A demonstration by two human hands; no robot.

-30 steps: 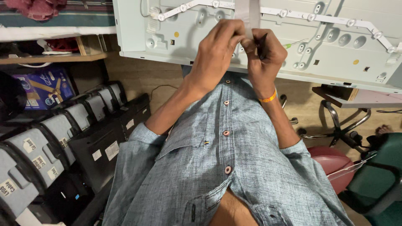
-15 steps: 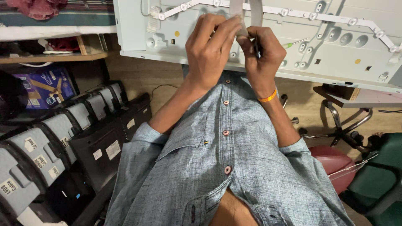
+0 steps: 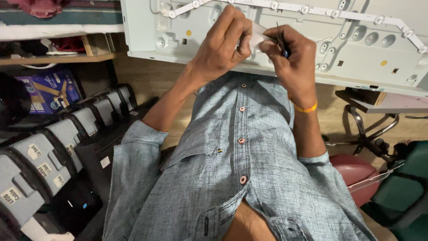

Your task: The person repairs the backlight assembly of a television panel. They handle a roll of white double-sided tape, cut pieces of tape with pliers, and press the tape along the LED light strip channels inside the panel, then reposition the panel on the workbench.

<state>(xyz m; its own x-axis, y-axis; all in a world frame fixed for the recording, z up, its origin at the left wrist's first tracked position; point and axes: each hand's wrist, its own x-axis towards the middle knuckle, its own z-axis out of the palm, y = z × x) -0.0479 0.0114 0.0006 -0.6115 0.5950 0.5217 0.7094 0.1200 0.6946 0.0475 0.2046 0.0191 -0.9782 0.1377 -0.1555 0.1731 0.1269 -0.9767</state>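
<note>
A small white strip (image 3: 256,38) sits between the two hands, just above the near edge of a large pale grey metal panel (image 3: 356,58) that lies across the top of the view. The strip is flat, thin and white; most of it is covered by fingers, so its length cannot be told. The left hand (image 3: 220,47) pinches it between thumb and curled fingers. The right hand (image 3: 290,56) is closed around a thin dark tool (image 3: 281,42), whose tip points up beside the strip; an orange band (image 3: 305,108) circles that wrist.

On the panel run long white bars with round lenses (image 3: 307,9), and there are stamped round hollows and small yellow dots. The person's blue-grey buttoned shirt (image 3: 240,178) fills the middle. To the left a row of grey and black screens (image 3: 53,147) stands on edge, under a wooden shelf (image 3: 53,58). To the right are a chair base (image 3: 365,134), a dark red seat (image 3: 356,172) and a green chair (image 3: 401,196).
</note>
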